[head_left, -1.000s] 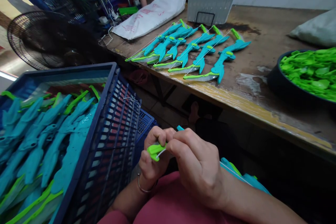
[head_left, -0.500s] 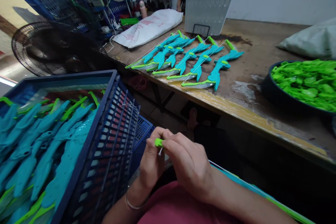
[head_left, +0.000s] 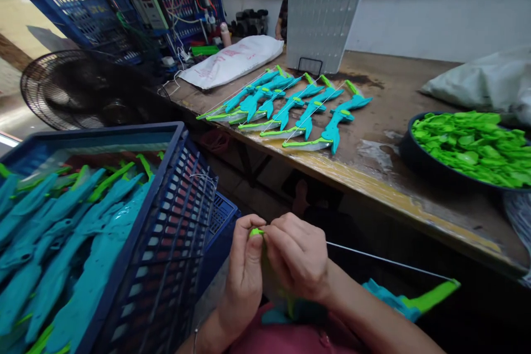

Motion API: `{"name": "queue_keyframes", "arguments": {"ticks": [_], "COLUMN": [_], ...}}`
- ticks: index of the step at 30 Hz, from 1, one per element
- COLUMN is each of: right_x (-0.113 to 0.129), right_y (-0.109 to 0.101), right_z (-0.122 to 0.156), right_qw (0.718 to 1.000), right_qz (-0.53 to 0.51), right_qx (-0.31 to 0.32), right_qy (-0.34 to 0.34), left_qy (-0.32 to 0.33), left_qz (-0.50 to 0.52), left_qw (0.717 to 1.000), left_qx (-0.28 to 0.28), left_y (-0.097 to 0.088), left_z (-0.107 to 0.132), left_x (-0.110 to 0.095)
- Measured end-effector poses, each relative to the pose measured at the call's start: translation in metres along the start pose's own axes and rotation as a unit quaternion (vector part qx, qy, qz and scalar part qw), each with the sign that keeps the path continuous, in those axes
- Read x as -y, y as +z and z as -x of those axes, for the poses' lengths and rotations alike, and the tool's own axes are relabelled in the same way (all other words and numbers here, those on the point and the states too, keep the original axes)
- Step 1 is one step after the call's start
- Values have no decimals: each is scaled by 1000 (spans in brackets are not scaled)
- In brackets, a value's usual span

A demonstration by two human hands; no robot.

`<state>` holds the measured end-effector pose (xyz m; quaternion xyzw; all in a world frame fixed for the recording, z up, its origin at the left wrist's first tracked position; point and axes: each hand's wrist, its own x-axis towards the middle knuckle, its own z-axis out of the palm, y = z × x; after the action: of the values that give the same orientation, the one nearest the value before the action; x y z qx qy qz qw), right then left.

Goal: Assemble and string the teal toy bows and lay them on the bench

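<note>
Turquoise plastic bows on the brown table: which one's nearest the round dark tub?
The rightmost bow on the table; others lie left, farther from the tub.

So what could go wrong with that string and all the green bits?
The white string runs straight, so it might spring loose if the green tip slips from the left hand, next to the right hand. The nearest toy bow lies by the edge of the table, so a bump could knock it down. The green pieces are heaped in the bowl; some might spill.
</note>
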<state>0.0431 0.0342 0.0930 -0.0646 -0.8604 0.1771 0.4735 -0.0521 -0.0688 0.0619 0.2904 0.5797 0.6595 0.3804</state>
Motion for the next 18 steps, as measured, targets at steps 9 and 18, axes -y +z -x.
{"name": "queue_keyframes", "arguments": {"ticks": [9,18], "right_x": [-5,6], "right_y": [-45,-19], "right_z": [-23,1], "right_qw": [985,996], "right_qz": [37,-27], "right_qx": [-74,39], "right_qy": [150,81], "left_qy": [-17,14], "left_qz": [66,77], "left_qw": [991,994], "left_qx": [114,82], "left_y": [-7,-6], "left_z": [-18,-22], "left_x": [2,2]}}
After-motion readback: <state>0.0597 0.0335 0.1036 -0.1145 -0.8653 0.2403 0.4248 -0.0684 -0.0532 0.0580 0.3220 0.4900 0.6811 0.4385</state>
